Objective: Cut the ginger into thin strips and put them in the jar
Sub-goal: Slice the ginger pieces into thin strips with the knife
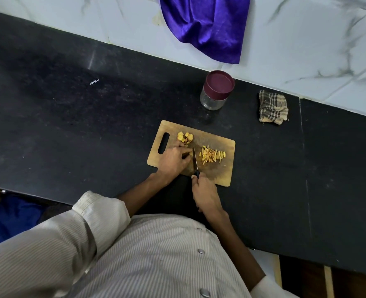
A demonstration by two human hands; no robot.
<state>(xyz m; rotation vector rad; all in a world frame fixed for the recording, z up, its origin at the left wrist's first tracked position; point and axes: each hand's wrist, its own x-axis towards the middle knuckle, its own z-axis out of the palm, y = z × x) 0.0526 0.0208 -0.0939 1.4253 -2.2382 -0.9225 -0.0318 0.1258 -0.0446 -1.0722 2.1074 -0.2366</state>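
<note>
A wooden cutting board lies on the black counter. Ginger slices sit at its far left, and a pile of thin ginger strips lies to the right of the blade. My right hand grips the black handle of a knife, blade pointing away from me. My left hand presses down on ginger right beside the blade, fingers curled; the piece under them is mostly hidden. A glass jar with a maroon lid on stands beyond the board.
A folded checked cloth lies on the counter right of the jar. A purple cloth hangs over the white marble wall at the back. The black counter stretches far to the left.
</note>
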